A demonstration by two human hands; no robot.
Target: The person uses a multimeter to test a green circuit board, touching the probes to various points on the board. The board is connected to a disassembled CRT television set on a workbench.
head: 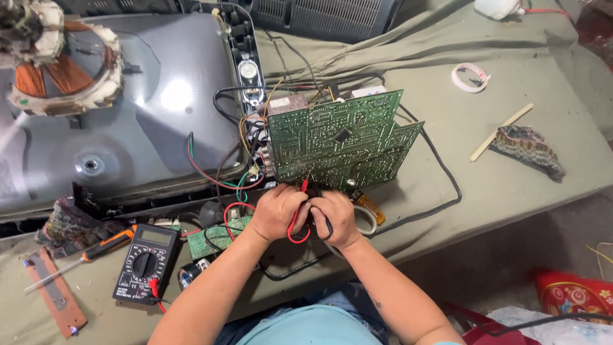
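A green circuit board [341,137] stands tilted on edge beside a grey picture tube [128,108] lying face down. My left hand [276,211] grips a red test probe [302,191] whose tip touches the board's lower edge. My right hand [335,216] is closed on a black probe right beside it, also at the board's lower edge. Red and black leads loop under both hands. A black multimeter [145,262] lies to the left, near my left forearm.
An orange-handled screwdriver [96,250] and a brown strip [54,292] lie at the left. A tape roll [470,77], a wooden stick [501,132] and a patterned cloth [529,148] sit on the right of the green-covered table [485,185]. Copper coils [60,73] top the tube.
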